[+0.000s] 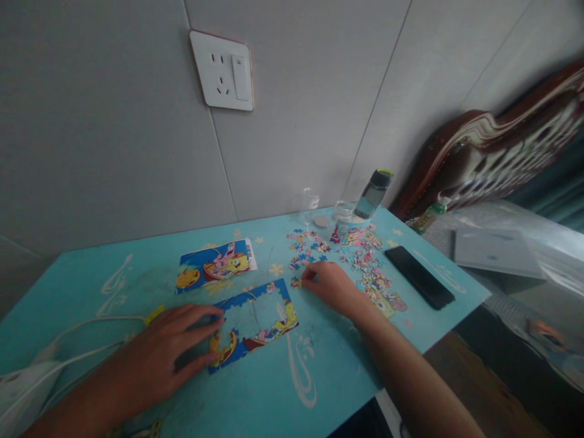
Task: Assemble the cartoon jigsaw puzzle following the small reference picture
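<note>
A partly assembled jigsaw puzzle (255, 345) lies on the table, its border joined around a bare middle, with blue edges and cartoon figures. My left hand (176, 340) rests at the puzzle's left side, fingers apart and fingertips touching its edge. To the right of the puzzle, my right hand (332, 285) is closed in a pinch at a small puzzle piece (295, 282), just above the tabletop. Loose puzzle pieces (365, 258) are spread beyond and beside that hand. Behind the puzzle lies a picture card (216, 266) printed with a yellow cartoon character.
On the blue table (337, 377), a black phone (418, 277) lies at the right. A dark-capped bottle (373, 194) and a clear cup (310, 199) stand at the back. White cables (93, 319) run to a power strip (30, 389) on the left. A laptop (497, 252) sits beyond the right edge.
</note>
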### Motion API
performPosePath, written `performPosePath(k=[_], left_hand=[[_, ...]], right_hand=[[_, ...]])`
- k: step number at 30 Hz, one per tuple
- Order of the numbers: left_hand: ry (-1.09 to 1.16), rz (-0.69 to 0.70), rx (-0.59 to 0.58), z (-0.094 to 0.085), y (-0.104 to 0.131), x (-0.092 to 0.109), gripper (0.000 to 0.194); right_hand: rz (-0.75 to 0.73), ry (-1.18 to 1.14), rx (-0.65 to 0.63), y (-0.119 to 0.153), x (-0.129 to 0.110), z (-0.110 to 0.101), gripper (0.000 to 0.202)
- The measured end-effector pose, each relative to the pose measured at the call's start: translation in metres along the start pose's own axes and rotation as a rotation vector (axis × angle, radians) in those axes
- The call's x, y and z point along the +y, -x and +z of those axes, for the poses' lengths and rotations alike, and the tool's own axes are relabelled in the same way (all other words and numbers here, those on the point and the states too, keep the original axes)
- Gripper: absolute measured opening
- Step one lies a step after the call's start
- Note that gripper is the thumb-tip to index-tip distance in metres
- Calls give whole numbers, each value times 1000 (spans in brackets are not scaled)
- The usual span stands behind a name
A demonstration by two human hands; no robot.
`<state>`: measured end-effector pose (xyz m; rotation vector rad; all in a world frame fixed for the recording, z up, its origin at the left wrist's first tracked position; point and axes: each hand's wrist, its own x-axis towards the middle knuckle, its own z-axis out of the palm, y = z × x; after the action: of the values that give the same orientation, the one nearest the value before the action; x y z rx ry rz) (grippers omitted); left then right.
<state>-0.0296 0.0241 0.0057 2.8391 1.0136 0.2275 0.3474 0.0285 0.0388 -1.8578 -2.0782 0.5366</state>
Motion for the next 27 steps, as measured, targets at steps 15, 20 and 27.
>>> performPosePath(k=[15,20,27], left_hand=[[74,-10,46,-7,-7,12,49],[85,-18,45,-12,-9,19,50],[72,-26,41,-15,-12,25,52]], right_hand=[[-29,77,48,2,2,-2,17],[-317,-51,88,6,-18,8,17],[-764,-113,-74,34,-59,43,24]])
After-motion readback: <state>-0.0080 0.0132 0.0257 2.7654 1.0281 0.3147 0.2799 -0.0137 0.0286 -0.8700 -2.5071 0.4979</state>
